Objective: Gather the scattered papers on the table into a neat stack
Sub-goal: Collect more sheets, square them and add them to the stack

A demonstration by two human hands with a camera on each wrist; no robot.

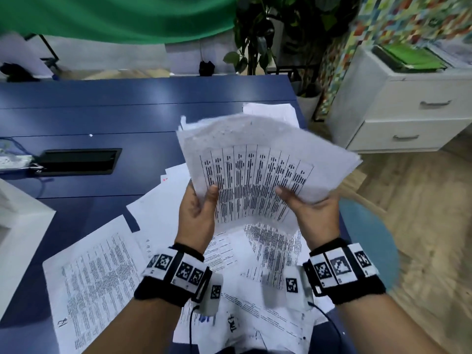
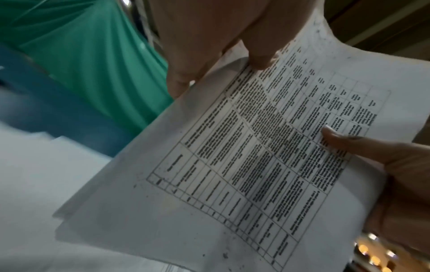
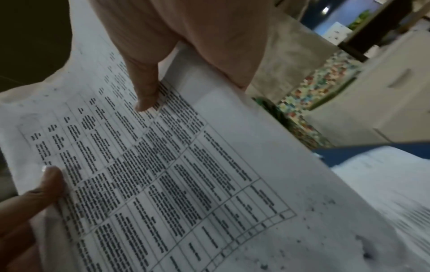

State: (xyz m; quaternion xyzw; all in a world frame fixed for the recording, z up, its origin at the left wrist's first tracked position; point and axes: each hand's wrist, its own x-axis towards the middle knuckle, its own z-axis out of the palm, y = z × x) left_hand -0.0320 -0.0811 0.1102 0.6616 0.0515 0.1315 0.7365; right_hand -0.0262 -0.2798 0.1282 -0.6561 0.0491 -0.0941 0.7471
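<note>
Currently both hands clamped on one bundle of papers [image 1: 265, 172], held up off the blue table [image 1: 102, 111].

Left hand [image 1: 198, 213] pinches the near-left edge, thumb on the printed grid; right hand [image 1: 313, 213] pinches the near-right edge the same way. Hands apart, bundle spanning between them, edges uneven. Loose sheets [image 1: 94, 277] lie scattered on the table below and to the left, overlapping. White drawer cabinet [image 1: 408, 106] stands off to the right.

A blue table [image 1: 102, 111] with printed papers [image 1: 97, 272] scattered under and left of the hands, one sheet [image 1: 273, 111] beyond them, a black panel [image 1: 79, 160] far left.
</note>
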